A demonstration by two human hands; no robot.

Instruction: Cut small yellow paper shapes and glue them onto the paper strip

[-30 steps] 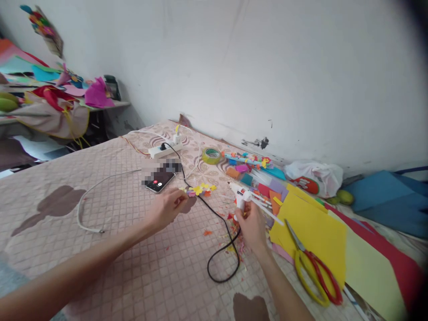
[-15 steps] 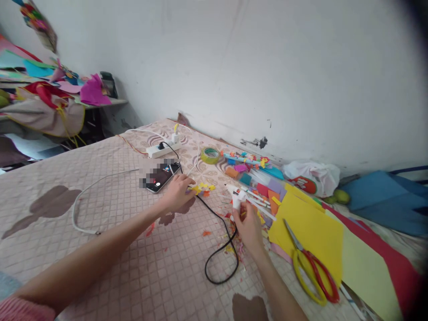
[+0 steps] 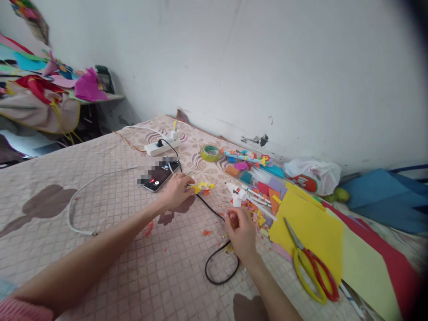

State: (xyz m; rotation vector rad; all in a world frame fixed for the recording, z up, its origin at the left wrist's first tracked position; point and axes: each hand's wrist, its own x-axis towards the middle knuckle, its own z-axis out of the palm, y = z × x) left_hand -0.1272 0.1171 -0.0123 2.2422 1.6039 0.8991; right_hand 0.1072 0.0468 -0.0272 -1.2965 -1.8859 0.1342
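My left hand [image 3: 178,191] is closed, its fingertips at the left end of a cluster of small yellow paper flowers [image 3: 204,187]. Its grip is partly hidden by the hand itself. Just below the white glue gun [image 3: 236,195], my right hand [image 3: 241,229] has its fingers curled in, and nothing shows in them. The glue gun lies with its nozzle to the upper left. A black cord [image 3: 214,209] runs past the flowers and loops beside my right hand. Next to my left hand lies a phone [image 3: 162,174] with its screen lit.
Scissors [image 3: 310,272] with yellow and red handles lie on yellow paper sheets [image 3: 310,223] at right. Behind are a tape roll [image 3: 210,153], a flower-covered stick [image 3: 244,157], a plastic bag [image 3: 314,176] and a power strip [image 3: 162,147]. A white cable [image 3: 72,218] curves at left.
My left hand has moved right and up onto the end of the flower cluster. My right hand has let go of the glue gun and drawn back toward me. The view has turned slightly right.
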